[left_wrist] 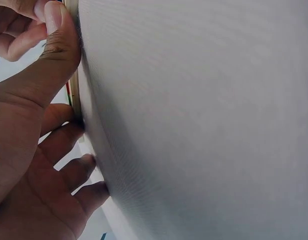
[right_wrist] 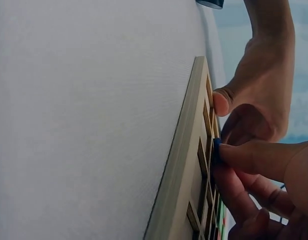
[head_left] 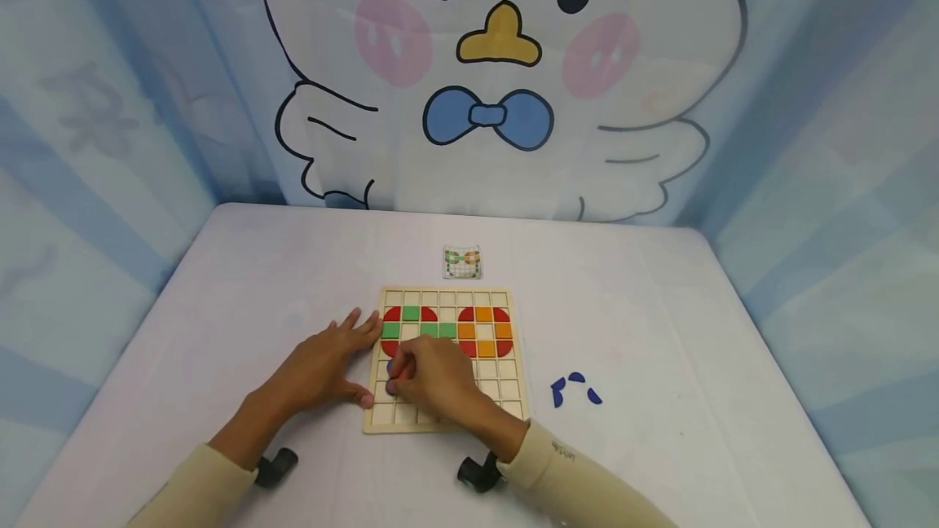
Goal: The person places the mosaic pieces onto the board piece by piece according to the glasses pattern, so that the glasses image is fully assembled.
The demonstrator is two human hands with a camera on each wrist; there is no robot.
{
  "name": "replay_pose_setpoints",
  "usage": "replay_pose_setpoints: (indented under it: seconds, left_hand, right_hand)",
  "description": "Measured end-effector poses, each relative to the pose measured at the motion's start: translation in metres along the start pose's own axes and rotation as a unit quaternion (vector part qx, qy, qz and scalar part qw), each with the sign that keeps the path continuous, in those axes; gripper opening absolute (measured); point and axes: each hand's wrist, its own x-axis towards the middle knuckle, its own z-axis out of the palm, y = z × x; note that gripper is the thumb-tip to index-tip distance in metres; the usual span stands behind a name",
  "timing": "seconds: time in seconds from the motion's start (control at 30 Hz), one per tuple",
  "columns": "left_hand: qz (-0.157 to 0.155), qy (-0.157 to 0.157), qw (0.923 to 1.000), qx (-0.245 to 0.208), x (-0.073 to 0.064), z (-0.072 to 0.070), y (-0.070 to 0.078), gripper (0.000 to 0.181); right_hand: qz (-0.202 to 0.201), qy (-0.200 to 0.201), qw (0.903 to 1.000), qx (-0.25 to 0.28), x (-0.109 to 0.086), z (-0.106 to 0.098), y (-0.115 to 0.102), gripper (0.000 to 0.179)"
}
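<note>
A wooden grid board [head_left: 446, 428] lies on the table, with red quarter-round, green square and orange square pieces set in its upper cells. My left hand [head_left: 319, 369] rests along the board's left edge, fingers spread and thumb touching the frame. Over the lower left cells, my right hand [head_left: 438, 377] pinches a small blue piece [right_wrist: 217, 150] between thumb and fingertip, right at the grid. Just above it, another blue piece [head_left: 390, 367] sits in a left-column cell. My right hand hides several middle cells in the head view.
Several loose dark blue half-round pieces [head_left: 577, 377] lie right of the board. A small pattern card [head_left: 462, 262] lies behind it. Black wrist devices [head_left: 480, 473] show under both forearms. A printed curtain [head_left: 506, 178] hangs behind the table.
</note>
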Motion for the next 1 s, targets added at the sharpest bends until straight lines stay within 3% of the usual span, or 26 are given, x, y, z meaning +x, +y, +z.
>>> replay_pose_setpoints:
  seconds: [0.37, 1.0]
  left_hand:
    - [-0.003, -0.002, 1.0, 0.0, -0.002, 0.0007, 0.0014, 0.114]
    - [0.002, 0.0, 1.0, 0.008, 0.0002, -0.0004, 0.0017, 0.115]
  right_hand:
    - [-0.006, 0.006, 0.9994, -0.033, 0.0002, -0.0006, 0.001, 0.015]
    - [-0.018, 0.002, 0.9994, -0.031, 0.0004, 0.0023, -0.0021, 0.012]
